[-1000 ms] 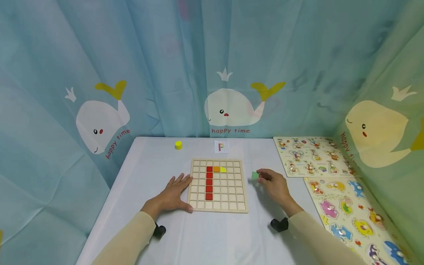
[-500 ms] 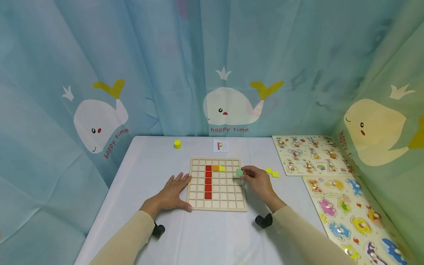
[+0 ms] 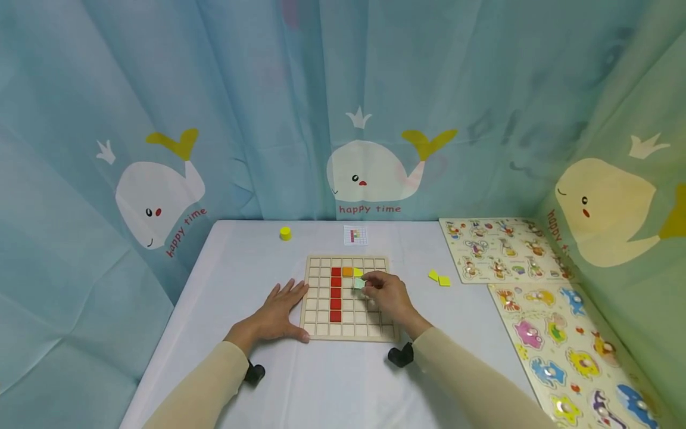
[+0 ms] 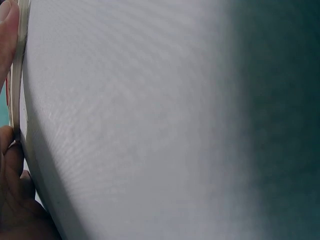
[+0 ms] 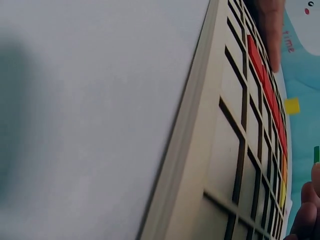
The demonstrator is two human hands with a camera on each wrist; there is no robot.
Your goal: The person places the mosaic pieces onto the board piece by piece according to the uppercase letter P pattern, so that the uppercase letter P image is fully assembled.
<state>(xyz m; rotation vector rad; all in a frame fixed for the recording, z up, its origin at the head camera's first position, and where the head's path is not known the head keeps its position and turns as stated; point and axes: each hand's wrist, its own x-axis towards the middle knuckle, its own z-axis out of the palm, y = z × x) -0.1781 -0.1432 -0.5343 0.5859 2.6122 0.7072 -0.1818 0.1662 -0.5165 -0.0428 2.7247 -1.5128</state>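
Head view: right hand pinches green tile above grid board, below the yellow tile; placing step, next needs lowering squarely into a cell.
Left wrist: left hand flat, fingers straight, steadying the board edge on the bench.
Right wrist: red column filled; green tile barely visible.

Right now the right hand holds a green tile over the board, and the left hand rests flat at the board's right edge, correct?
Not quite. The left hand rests flat at the left edge of the board, not the right; the head view shows it. The rest holds: the right hand pinches a green tile over the board.
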